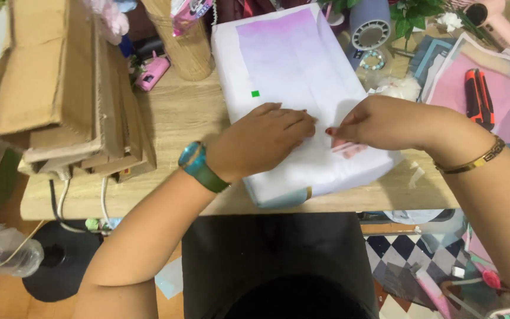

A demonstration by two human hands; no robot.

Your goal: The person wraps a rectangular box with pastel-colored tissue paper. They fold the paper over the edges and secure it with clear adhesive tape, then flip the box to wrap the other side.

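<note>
A box wrapped in white and lilac paper (290,77) lies on the wooden table (178,118), its long axis running away from the person and tilted a little to the right at the far end. Both hands are on its near end, so the parcel stretches straight ahead of the fingers. The left hand (261,145) lies flat on the paper, fingers together and pressing down beside the seam. The right hand (385,124) comes in from the right, thumb and forefinger pinched on what looks like a strip of clear tape or the paper's edge at the seam; I cannot tell which. The two sets of fingertips are almost touching.

Left of the parcel stands a stack of folded cardboard (60,88). At the far edge stands a woven cylindrical holder (187,50); what it holds is cut off by the frame. On the right an orange and black utility knife (478,97) rests on pink paper sheets (503,94).
</note>
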